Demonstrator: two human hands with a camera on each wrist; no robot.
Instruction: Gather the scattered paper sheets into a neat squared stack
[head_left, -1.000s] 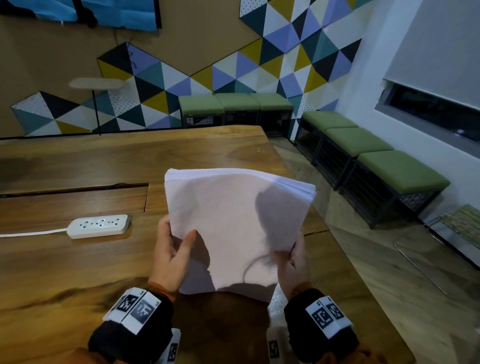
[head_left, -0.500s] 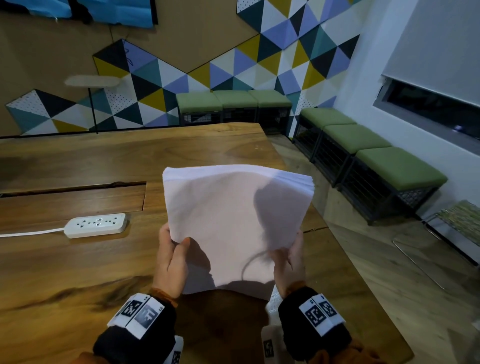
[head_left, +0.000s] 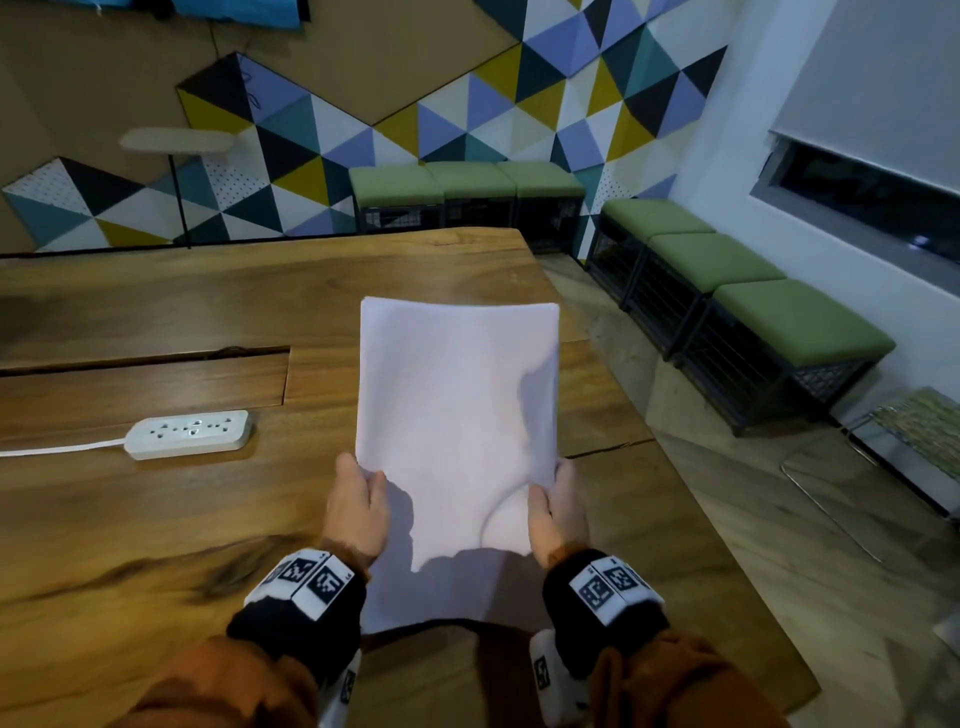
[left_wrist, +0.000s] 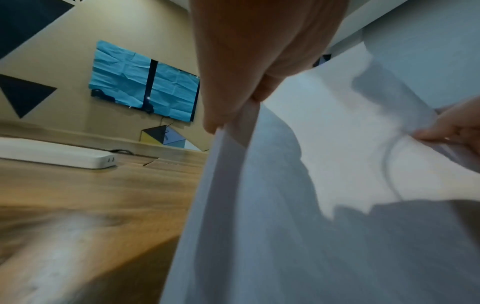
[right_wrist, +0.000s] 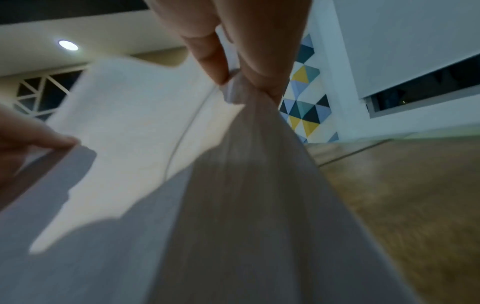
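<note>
1. The stack (head_left: 457, 415) of white paper sheets is held in the air above the counter (head_left: 156, 519), near its right edge, in front of the person.
2. Its long axis runs away from the person: the far short edge points toward the wall with coloured triangles, and the near short edge is by the wrists.
3. The stack tilts, with the far end higher than the near end.
4. The sheets look blank and white. The top sheet is a little curved across its width, and a curved crease shows near the right hand.
5. The edges look mostly lined up in the head view; on the right side the single sheet edges show as thin layers in the right wrist view.
6. The left hand (head_left: 358, 512) grips the left long edge, with the thumb on top and the fingers below the sheets.
7. The right hand (head_left: 558, 512) pinches the right long edge between thumb and fingers, and the paper bunches a little there.
8. Both wrists carry black bands with printed markers, and the sleeves are orange.
9. A white power strip (head_left: 189, 434) lies on the counter, well apart to the left of the stack, with its cable going left.
10. Green stools (head_left: 800, 322) stand on the floor at the right.
</note>
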